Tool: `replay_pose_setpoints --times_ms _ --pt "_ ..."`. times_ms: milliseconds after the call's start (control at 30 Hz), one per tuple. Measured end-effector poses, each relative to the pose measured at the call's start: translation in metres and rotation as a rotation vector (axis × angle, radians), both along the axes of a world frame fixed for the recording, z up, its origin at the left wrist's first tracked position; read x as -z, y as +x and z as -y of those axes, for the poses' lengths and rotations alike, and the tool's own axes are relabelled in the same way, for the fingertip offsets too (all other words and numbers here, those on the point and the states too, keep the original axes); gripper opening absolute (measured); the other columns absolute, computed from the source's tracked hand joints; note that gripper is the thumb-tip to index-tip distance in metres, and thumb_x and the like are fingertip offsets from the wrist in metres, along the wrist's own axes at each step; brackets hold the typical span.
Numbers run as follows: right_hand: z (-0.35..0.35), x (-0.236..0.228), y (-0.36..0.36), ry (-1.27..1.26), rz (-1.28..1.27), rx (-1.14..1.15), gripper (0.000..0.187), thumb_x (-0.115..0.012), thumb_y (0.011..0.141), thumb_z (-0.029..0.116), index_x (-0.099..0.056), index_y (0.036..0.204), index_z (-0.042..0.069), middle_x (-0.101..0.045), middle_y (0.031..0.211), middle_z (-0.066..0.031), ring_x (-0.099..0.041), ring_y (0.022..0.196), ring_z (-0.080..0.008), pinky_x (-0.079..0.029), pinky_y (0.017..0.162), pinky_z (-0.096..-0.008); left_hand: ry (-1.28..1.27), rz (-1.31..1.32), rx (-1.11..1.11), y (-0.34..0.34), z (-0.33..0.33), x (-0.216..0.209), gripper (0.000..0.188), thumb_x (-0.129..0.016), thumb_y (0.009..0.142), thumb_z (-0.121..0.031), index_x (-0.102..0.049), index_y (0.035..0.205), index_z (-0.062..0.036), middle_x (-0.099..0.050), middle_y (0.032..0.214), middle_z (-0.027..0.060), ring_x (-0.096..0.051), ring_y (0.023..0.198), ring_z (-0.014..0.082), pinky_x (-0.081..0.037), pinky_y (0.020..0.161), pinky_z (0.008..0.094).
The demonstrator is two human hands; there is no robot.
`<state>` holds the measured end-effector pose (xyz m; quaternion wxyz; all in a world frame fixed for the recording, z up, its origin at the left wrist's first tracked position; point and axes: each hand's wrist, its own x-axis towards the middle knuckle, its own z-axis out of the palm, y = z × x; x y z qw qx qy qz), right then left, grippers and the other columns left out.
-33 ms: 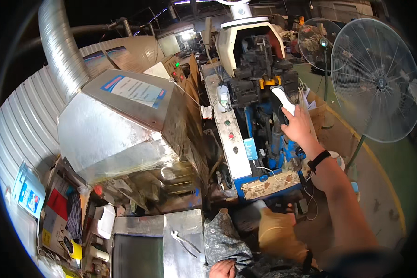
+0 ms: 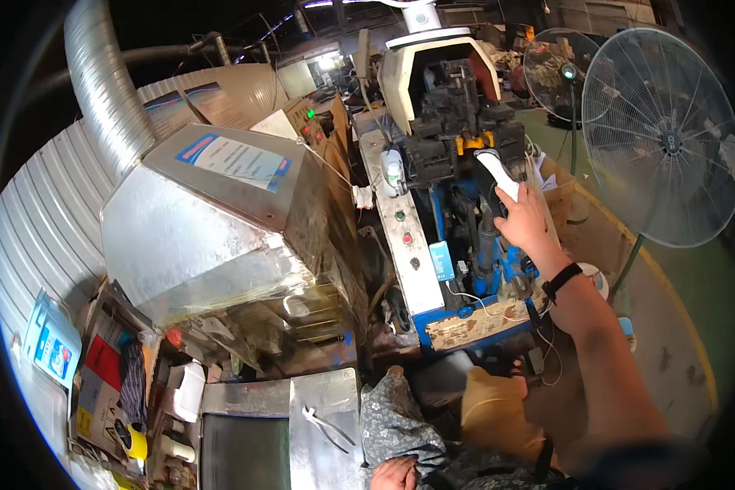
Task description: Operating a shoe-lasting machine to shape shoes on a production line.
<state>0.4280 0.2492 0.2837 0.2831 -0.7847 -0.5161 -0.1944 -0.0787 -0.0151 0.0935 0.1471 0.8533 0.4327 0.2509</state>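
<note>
My right hand [image 2: 524, 216] reaches forward over the machine, its fingers closed round the near end of a shoe upper [image 2: 498, 173] with a long white face and a dark side. The far end of the upper lies close to the yellow part [image 2: 474, 143] of the machine's dark clamping head [image 2: 457, 110]. My left hand [image 2: 394, 474] rests low at the bottom edge against the dark patterned cloth [image 2: 396, 420] over my lap. Its fingers are partly cut off by the frame. Pliers [image 2: 328, 428] lie on the metal plate beside it.
A sheet-metal hood [image 2: 196, 216] with a duct [image 2: 106, 73] stands at the left. Red and green buttons dot the machine's white side panel [image 2: 416, 286]. Large fans [image 2: 670, 143] stand at the right. A cable [image 2: 559, 359] hangs near my knees. A blue bucket [image 2: 51, 339] sits far left.
</note>
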Motion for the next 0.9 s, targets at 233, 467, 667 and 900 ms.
replay_pose_setpoints --times_ms 233,467,667,900 --pt "-0.005 -0.002 0.002 -0.075 0.038 0.055 0.069 -0.073 0.076 0.035 -0.053 0.141 0.026 -0.037 0.148 -0.0291 -0.035 0.134 -0.0455 -0.031 0.110 -0.0518 -0.012 0.010 0.033 0.004 -0.007 0.003 0.025 -0.060 0.089 -0.016 -0.069 0.106 0.0006 -0.069 0.106 0.0198 -0.064 0.099 0.0382 -0.050 0.090 0.0467" --pt "-0.002 -0.005 -0.001 -0.056 -0.008 0.038 0.070 -0.071 0.075 0.033 -0.052 0.142 0.026 -0.035 0.149 -0.0294 -0.034 0.135 -0.0469 -0.032 0.108 -0.0547 -0.004 -0.057 0.072 0.007 -0.003 -0.006 0.027 -0.057 0.091 -0.017 -0.066 0.109 0.0005 -0.068 0.105 0.0204 -0.062 0.096 0.0400 -0.049 0.087 0.0487" --pt "-0.007 0.002 0.000 -0.035 -0.004 0.058 0.067 -0.071 0.078 0.038 -0.051 0.142 0.029 -0.034 0.150 -0.0286 -0.032 0.136 -0.0471 -0.032 0.107 -0.0559 -0.024 0.006 0.093 0.006 -0.010 -0.004 0.021 -0.062 0.081 -0.013 -0.072 0.098 -0.0049 -0.071 0.100 0.0134 -0.066 0.093 0.0326 -0.050 0.087 0.0419" --pt "-0.006 0.001 0.001 -0.095 -0.012 0.090 0.065 -0.068 0.082 0.042 -0.050 0.143 0.031 -0.035 0.150 -0.0263 -0.033 0.135 -0.0459 -0.032 0.108 -0.0530 0.008 -0.046 0.076 0.015 -0.011 0.001 0.020 -0.062 0.081 -0.012 -0.071 0.098 -0.0055 -0.071 0.102 0.0120 -0.066 0.096 0.0317 -0.049 0.089 0.0420"
